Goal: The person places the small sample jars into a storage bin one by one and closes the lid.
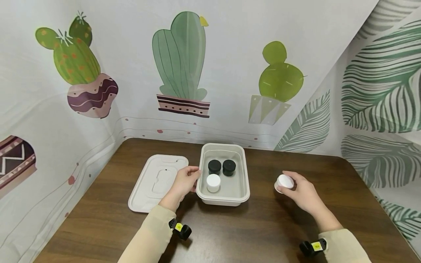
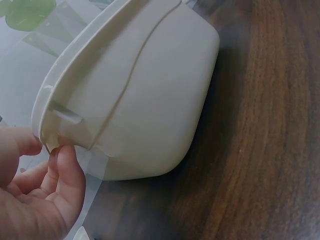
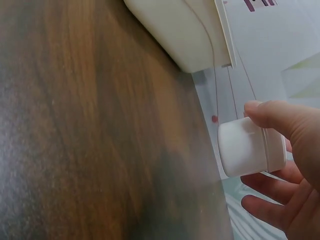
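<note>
Head view: a person's left hand (image 1: 185, 181) pinches the left rim of a white tub (image 1: 241, 175) on a dark wood table (image 1: 108, 219), fingers curled at the edge. Inside the tub stand two black jars (image 1: 222, 167) and one white jar (image 1: 213, 182). A flat lid (image 1: 158, 182) lies just beside the tub, under the left wrist. To the right, well apart from the tub, the right hand (image 1: 300, 191) grips a second white jar, the held jar (image 1: 284, 181), tilted, just above the table. Cactus and leaf cloths hang behind.

Left wrist view: thumb and fingers (image 2: 65, 175) close on the tub (image 2: 150, 100) at its rim, by a small tab. The hold is thin; a tug here could likely tip the light tub or slide it, toppling the jars inside.

Right wrist view: the right hand (image 3: 285, 165) has the held jar (image 3: 250, 146) on its side between thumb on top and fingers beneath, the lower fingers spread loosely. The tub's corner (image 3: 185, 35) shows above, apart from the jar. Judged from this grip, the smooth round jar could roll out of the fingers and drop to the table (image 3: 100, 140). Brought in too low, it might knock the tub's wall, or land on the jars already standing there.
</note>
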`<state>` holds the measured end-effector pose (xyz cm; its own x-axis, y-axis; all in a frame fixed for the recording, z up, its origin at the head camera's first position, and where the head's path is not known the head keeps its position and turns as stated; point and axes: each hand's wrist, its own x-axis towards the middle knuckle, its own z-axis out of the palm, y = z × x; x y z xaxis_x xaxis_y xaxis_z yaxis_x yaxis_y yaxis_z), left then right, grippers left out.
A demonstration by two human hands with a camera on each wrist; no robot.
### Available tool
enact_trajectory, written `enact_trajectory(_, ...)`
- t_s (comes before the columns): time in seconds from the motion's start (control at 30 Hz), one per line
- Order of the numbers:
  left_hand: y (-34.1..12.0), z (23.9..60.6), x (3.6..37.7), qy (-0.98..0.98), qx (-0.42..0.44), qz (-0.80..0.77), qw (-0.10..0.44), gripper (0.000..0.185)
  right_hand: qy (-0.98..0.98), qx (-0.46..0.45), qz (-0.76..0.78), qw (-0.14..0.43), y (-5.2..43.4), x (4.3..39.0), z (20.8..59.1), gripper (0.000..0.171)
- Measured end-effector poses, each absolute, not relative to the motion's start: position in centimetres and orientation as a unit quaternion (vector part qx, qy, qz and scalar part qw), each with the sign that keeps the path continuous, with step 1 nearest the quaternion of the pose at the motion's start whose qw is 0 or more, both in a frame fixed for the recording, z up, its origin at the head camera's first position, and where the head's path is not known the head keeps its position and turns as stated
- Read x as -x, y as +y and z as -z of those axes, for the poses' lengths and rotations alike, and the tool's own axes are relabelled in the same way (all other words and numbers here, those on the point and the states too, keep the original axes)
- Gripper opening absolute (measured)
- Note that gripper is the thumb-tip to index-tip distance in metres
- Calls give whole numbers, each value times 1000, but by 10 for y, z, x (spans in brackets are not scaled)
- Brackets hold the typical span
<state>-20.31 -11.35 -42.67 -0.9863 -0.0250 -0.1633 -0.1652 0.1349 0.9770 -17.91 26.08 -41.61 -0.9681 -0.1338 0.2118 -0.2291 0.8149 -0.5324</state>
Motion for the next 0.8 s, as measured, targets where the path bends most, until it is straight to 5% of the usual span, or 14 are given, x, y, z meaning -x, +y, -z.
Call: enact_trajectory(0.8,-114,429,205,750,58,-656,55,33,-939,-138,-297,104,237,185,407,58)
